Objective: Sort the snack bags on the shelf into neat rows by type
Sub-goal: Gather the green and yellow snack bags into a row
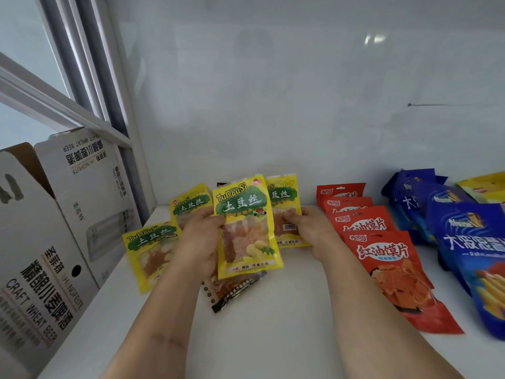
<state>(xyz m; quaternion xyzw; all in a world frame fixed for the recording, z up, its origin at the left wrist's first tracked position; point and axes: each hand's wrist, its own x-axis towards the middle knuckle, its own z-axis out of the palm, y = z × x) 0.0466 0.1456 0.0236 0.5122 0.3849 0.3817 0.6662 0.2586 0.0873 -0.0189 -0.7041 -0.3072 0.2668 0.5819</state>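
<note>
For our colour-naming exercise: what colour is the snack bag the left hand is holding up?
Yellow, with a green band behind the lettering: the held bag in the left hand, clearest in the head view.

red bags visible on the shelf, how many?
4, in one overlapping row right of the right hand: front, second, third, back. More may hide underneath.

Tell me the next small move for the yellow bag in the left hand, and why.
Probably lay the yellow bag held by the left hand down among the other yellow bags; the red bags already form a row.
</note>
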